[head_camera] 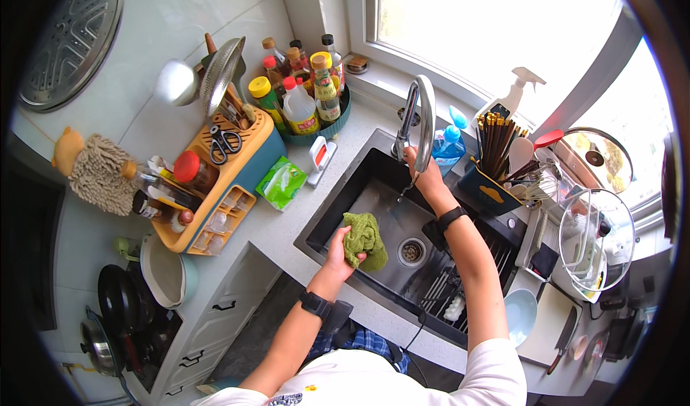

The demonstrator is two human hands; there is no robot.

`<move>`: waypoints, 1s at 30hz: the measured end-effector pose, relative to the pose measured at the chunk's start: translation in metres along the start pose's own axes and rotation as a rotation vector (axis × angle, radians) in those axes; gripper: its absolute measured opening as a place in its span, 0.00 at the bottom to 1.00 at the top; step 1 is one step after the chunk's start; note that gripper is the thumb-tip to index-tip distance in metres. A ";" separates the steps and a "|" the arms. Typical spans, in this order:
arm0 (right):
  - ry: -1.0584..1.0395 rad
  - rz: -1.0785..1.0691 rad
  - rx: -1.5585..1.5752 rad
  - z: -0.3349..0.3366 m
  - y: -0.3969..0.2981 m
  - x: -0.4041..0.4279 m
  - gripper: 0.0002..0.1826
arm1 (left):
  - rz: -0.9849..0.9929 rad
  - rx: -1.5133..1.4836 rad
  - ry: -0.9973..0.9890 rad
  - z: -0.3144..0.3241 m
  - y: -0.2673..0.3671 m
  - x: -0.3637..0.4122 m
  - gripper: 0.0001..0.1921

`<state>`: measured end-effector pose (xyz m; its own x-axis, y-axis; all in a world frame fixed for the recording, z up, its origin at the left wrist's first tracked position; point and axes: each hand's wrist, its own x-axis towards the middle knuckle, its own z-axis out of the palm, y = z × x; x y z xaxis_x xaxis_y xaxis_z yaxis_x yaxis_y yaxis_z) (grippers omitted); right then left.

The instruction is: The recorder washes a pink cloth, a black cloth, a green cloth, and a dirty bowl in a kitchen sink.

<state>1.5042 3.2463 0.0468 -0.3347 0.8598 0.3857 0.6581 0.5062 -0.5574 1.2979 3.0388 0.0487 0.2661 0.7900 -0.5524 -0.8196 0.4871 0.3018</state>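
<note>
My left hand (340, 252) holds a bunched green cloth (365, 241) over the near left part of a dark sink (372, 201). The cloth hangs a little above the sink floor, left of the drain (412, 252). My right hand (426, 177) reaches to the base of a chrome faucet (427, 120), its fingers at the faucet body. The curved spout hides part of that hand, and the handle itself does not show. A thin, broken trickle of water (408, 187) falls from the spout, apart from the cloth.
Left of the sink are a tissue pack (281, 183), a white-handled brush (322, 161), an orange-and-blue rack (237, 174) and bottles in a round tray (318, 131). Rightward stand blue soap (448, 147), a chopstick holder (488, 190), a blue bowl (520, 317) and a knife (566, 333) on a cutting board (544, 320).
</note>
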 end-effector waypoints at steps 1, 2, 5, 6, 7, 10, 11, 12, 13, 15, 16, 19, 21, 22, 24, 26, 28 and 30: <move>0.028 -0.098 -0.033 -0.004 -0.002 0.000 0.08 | -0.006 0.003 -0.002 0.004 0.001 0.003 0.16; 0.056 -0.192 -0.069 -0.008 -0.004 -0.002 0.08 | -0.004 0.065 0.025 0.009 0.001 0.008 0.16; 0.084 -0.099 0.034 -0.026 -0.034 -0.023 0.12 | 0.044 0.235 0.029 0.021 0.005 0.030 0.17; 0.018 0.158 0.212 -0.036 -0.051 -0.032 0.11 | 0.127 0.318 0.008 0.030 0.003 0.042 0.15; -0.027 0.287 0.336 -0.045 -0.065 -0.043 0.16 | 0.208 0.402 -0.018 0.040 0.000 0.057 0.14; 0.025 0.341 0.463 -0.016 -0.045 -0.079 0.23 | 0.194 0.897 -0.062 0.065 -0.006 0.109 0.12; 0.051 0.309 0.357 -0.011 -0.046 -0.086 0.24 | 0.265 0.986 -0.071 0.070 -0.012 0.123 0.12; 0.021 0.374 0.312 0.003 -0.056 -0.089 0.24 | 0.345 1.112 -0.074 0.050 -0.008 0.143 0.13; 0.052 0.380 0.257 0.014 -0.060 -0.090 0.22 | 0.423 1.236 -0.088 0.033 -0.003 0.161 0.14; 0.180 0.416 0.175 0.021 -0.056 -0.096 0.20 | 0.513 1.649 -0.035 0.046 -0.001 0.170 0.15; 0.227 0.461 0.116 0.027 -0.057 -0.094 0.20 | 0.614 1.750 -0.066 0.055 0.005 0.169 0.15; 0.362 0.473 -0.203 0.036 -0.063 -0.077 0.19 | 0.759 2.016 -0.100 0.095 0.020 0.145 0.15; 0.280 0.466 -0.250 0.038 -0.074 -0.065 0.21 | 0.856 2.041 -0.080 0.092 0.035 0.139 0.15; 0.254 0.456 -0.270 0.036 -0.076 -0.061 0.21 | 0.865 2.101 -0.034 0.093 0.038 0.138 0.14; 0.210 0.399 -0.277 0.036 -0.077 -0.051 0.14 | 0.972 2.082 -0.080 0.083 0.047 0.132 0.11; 0.255 0.311 -0.186 0.041 -0.080 -0.034 0.11 | 1.034 1.962 -0.091 0.062 0.066 0.135 0.11; 0.227 0.176 0.036 0.036 -0.082 -0.017 0.08 | 0.948 1.793 -0.025 0.048 0.078 0.133 0.11; 0.163 0.188 0.301 0.031 -0.080 -0.004 0.09 | 0.792 1.635 -0.068 0.047 0.083 0.128 0.11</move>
<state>1.4315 3.2042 0.0670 -0.0993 0.9298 0.3545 0.4619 0.3587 -0.8112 1.2882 3.1977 0.0394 0.1565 0.9825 0.1005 0.5078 -0.1674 0.8451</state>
